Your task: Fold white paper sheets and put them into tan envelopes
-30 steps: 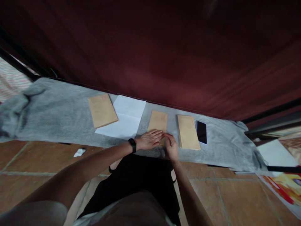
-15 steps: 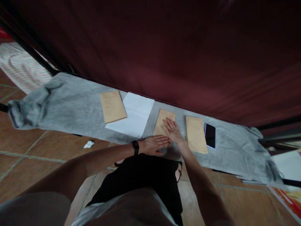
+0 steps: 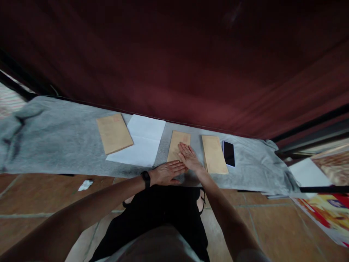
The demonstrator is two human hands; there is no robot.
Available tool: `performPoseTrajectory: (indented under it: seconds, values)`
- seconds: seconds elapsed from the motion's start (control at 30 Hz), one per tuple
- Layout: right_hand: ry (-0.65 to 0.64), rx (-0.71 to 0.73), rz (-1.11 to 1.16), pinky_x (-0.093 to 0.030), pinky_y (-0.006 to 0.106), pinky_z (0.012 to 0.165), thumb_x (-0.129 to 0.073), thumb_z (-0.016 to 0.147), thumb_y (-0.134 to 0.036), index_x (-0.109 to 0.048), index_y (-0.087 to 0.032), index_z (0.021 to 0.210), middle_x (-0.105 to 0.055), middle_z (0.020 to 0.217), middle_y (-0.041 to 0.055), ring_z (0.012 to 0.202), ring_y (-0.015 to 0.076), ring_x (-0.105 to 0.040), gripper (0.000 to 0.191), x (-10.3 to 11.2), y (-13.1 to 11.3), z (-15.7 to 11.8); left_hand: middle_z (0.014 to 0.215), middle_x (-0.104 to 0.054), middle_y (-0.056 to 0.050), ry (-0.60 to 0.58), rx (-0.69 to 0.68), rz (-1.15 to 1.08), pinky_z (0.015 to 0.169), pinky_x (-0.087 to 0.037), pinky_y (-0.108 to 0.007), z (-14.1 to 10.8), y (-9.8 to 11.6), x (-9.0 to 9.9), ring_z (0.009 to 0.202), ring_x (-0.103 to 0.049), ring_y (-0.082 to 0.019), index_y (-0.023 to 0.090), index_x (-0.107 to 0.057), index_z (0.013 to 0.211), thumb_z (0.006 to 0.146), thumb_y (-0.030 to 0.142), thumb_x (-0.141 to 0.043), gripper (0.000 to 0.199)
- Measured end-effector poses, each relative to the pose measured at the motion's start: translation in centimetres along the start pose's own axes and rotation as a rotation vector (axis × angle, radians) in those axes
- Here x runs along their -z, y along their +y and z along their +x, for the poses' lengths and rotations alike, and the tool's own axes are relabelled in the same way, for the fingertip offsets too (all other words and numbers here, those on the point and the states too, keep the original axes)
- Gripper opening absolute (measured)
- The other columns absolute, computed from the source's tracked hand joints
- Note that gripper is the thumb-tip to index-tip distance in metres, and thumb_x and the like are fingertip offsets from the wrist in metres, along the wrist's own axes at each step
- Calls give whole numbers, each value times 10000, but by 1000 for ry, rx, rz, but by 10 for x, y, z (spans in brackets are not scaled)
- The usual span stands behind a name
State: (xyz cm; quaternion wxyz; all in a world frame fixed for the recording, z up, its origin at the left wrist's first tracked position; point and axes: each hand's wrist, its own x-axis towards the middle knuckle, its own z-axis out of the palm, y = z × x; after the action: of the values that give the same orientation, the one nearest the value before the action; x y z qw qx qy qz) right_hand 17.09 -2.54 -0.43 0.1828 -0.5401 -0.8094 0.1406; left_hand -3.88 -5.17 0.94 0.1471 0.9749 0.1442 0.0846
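A brown paper envelope [image 3: 177, 140] lies on the grey cloth [image 3: 79, 138] in front of me, its lower part covered by my hands. My right hand [image 3: 188, 156] rests flat on its middle, fingers stretched out. Across its near end lies my left hand [image 3: 168, 172], also flat, with a dark band on the wrist. The fingertips of the left hand come close to the right palm. Right of the hands is a stack of brown envelopes [image 3: 215, 154]. Further left, more brown envelopes [image 3: 114, 133] overlap white paper sheets [image 3: 145, 140].
A phone [image 3: 228, 154] lies beside the right-hand envelopes. Behind the cloth rises a dark red fabric panel [image 3: 174, 72]. On the tiled floor are a crumpled white scrap [image 3: 85, 185] and, at right, a colourful printed package [image 3: 327, 214].
The view has shifted to the right, so the things on the cloth appear further left. Both hands stay flat on the envelope, with little visible movement over it.
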Motion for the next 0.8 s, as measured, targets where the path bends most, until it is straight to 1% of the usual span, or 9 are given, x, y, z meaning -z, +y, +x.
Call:
performPoseTrajectory:
  seconds: [0.1,0.2,0.33,0.43,0.53,0.6,0.7,0.8]
  values:
    - [-57,8,26,-153,421,1282,-183,1065,-511,-307,-275,1572,-300,1637,19,1525,131,-241,574,3,-5,-15,1554,-448,-155,-4,1,-3,1246,-198,-403,0,1,2,1475,-359,-260,132,-415,1508,986,541,-459,665]
    - [-107,21,60,-171,418,1281,-191,1062,-541,-336,-279,1560,-318,1629,15,1521,135,-256,582,7,-11,-27,1527,-482,-160,4,13,-4,1237,-225,-400,-1,3,5,1465,-375,-268,131,-472,1468,978,539,-478,638]
    - [-143,2,111,-193,414,1278,-183,1062,-553,-365,-284,1546,-336,1621,8,1514,139,-275,583,12,-23,-44,1494,-524,-154,13,26,-6,1226,-250,-399,-5,4,5,1448,-402,-270,135,-498,1446,966,542,-502,629]
    - [-196,-17,117,-161,417,1284,-142,1062,-554,-327,-262,1562,-307,1634,17,1523,135,-250,608,16,-31,-56,1477,-543,-152,8,4,-8,1223,-257,-400,-10,4,2,1444,-409,-274,135,-496,1450,958,558,-509,649]
    - [-239,-12,101,-134,407,1287,-113,1063,-549,-272,-259,1579,-267,1649,13,1530,121,-221,613,19,-34,-63,1507,-512,-139,21,-12,-31,1226,-254,-406,-15,3,0,1458,-388,-274,155,-453,1489,963,567,-500,670]
    - [-243,-6,78,-135,393,1287,-111,1064,-542,-258,-271,1584,-258,1653,0,1531,116,-214,604,20,-31,-61,1545,-467,-125,27,-12,-51,1231,-243,-410,-16,3,2,1471,-368,-269,176,-399,1526,966,569,-496,691]
    - [-203,-7,-1,-147,396,1284,-154,1074,-503,-256,-278,1586,-243,1655,-7,1536,132,-207,568,19,-22,-48,1594,-391,-119,4,-20,-48,1237,-222,-405,-15,4,7,1494,-326,-262,187,-323,1564,972,567,-490,724]
    - [-121,-50,-111,-177,417,1275,-214,1081,-421,-275,-223,1585,-250,1650,35,1534,169,-225,545,15,-10,-28,1622,-341,-105,-20,-27,-29,1240,-207,-381,-13,6,12,1511,-288,-244,197,-258,1588,986,555,-470,732]
